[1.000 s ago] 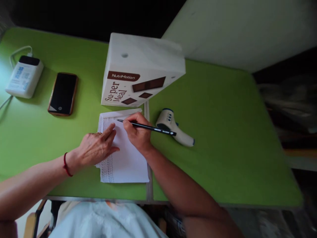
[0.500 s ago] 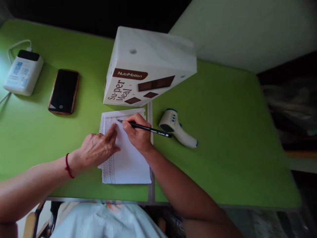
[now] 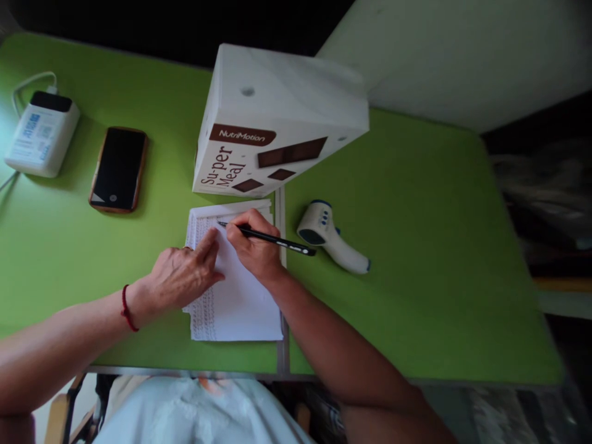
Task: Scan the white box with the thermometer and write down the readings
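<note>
A white notepad (image 3: 247, 308) lies on the green table, with columns of small handwriting down its left side and the rest of the sheet blank. My right hand (image 3: 256, 246) grips a black pen (image 3: 277, 239), its tip touching the paper near the top of the written columns. Across the left part of the page rests my left hand (image 3: 187, 274), fingers stretched out and the index fingertip close to the pen's tip. Some of the handwriting is hidden beneath that hand.
Behind the notepad stands a tall white box (image 3: 282, 123) marked NutriMotion. To the right lies a white infrared thermometer (image 3: 333, 237). A phone (image 3: 119, 169) and a white power bank (image 3: 42, 135) with a cable are on the left. A metal seam (image 3: 283, 351) crosses the table (image 3: 416, 296).
The pen's back end has swung slightly to the left, with my right hand shifting very little. My left hand keeps its place on the page.
</note>
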Demonstrator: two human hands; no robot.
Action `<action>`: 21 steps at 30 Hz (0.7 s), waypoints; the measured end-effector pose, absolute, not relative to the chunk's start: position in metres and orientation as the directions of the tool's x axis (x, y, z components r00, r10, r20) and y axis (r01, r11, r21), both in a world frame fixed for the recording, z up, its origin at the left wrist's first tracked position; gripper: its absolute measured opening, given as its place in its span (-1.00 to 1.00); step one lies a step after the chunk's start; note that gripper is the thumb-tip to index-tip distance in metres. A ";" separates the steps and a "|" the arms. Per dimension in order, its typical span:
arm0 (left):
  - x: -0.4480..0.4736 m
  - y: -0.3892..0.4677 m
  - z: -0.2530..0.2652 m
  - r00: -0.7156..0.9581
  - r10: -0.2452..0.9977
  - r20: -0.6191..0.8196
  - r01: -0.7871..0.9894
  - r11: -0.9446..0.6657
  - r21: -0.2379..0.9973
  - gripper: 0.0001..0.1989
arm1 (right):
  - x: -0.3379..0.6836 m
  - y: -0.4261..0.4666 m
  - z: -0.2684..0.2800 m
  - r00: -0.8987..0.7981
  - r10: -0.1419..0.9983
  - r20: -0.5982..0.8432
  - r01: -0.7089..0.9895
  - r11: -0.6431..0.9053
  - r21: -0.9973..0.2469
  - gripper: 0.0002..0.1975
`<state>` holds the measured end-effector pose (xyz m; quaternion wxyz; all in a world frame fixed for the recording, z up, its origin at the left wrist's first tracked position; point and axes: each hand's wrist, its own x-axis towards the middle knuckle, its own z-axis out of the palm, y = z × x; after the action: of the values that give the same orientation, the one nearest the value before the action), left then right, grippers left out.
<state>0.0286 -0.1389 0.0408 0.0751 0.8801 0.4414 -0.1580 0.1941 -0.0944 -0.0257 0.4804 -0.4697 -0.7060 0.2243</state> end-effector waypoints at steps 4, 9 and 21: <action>0.027 -0.139 0.038 0.556 0.768 -0.317 0.811 -0.585 0.007 -0.56 | 0.194 -0.094 -0.025 -0.100 0.886 0.453 0.451 0.447 -0.773 -0.77; 0.028 -0.139 0.039 0.567 0.756 -0.327 0.805 -0.593 0.023 -0.58 | 0.195 -0.095 -0.024 -0.101 0.891 0.443 0.454 0.437 -0.777 -0.77; 0.028 -0.137 0.041 0.547 0.778 -0.308 0.830 -0.553 0.079 -0.52 | 0.197 -0.093 -0.028 -0.081 0.906 0.415 0.422 0.409 -0.809 -0.79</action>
<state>0.0284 -0.1373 0.0412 0.1080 0.8729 0.4605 -0.1193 0.1966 -0.0931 -0.0280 0.4774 -0.4811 -0.6903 0.2532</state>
